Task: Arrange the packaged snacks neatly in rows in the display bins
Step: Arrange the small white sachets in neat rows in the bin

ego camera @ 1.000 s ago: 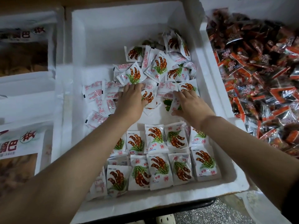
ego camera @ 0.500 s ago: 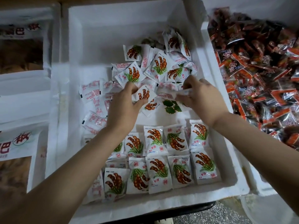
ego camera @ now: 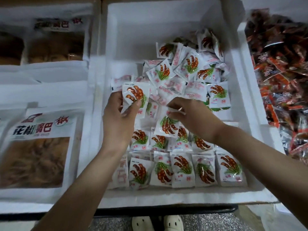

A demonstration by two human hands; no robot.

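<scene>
A white foam bin (ego camera: 168, 197) holds small white snack packets printed with red-brown pods and green leaves. Two tidy rows of packets (ego camera: 183, 170) lie along its near side. A loose pile of packets (ego camera: 188, 70) fills the far right of the bin. My left hand (ego camera: 119, 120) grips one packet (ego camera: 135, 97) face up, lifted above the bin's left middle. My right hand (ego camera: 191, 117) pinches the top edge of another packet (ego camera: 167, 126), which hangs just above the second row.
A bin of dark red and orange wrapped snacks (ego camera: 283, 84) sits to the right. On the left are bins with large clear-window bags (ego camera: 38, 147) of brown snacks. Two white shoes (ego camera: 158, 224) show on the speckled floor below.
Both hands have lifted out of the loose pile, each with one packet. The left hand moved left and up; the right hand drew its packet back toward the rows.
</scene>
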